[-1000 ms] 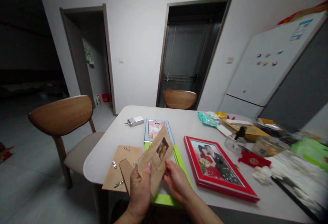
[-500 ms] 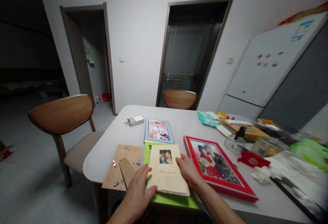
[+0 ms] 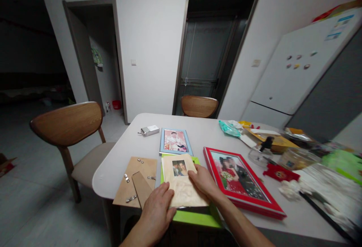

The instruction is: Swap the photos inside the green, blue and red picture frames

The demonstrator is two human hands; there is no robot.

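A cream paper insert (image 3: pixel 182 192) with a small photo of two people printed near its top lies over a lime-green picture frame (image 3: pixel 198 218). My right hand (image 3: pixel 205 182) grips the insert's right edge, thumb on top and the other fingers hidden beneath. At its lower left corner, my left hand (image 3: pixel 157 207) holds the edge between fingers and thumb, close to the green frame. Left of the frame lies a brown backing board (image 3: pixel 120 194) with metal clips and a stand flap (image 3: pixel 143 188). A light-blue framed photo (image 3: pixel 175 141) lies just beyond the green frame.
To the right lies a red framed photo (image 3: pixel 244 181). Beyond it are a clear plastic container (image 3: pixel 296 160), a red packet (image 3: pixel 281 172), crumpled tissue (image 3: pixel 290 189) and a teal wrapper (image 3: pixel 229 128). A small silver device (image 3: pixel 149 130) sits at the far left, near a wooden chair (image 3: pixel 69 122).
The paper insert has shifted slightly up and left over the green frame, baring more of the frame's near edge. Both hands stay at its sides; the view has tilted slightly.
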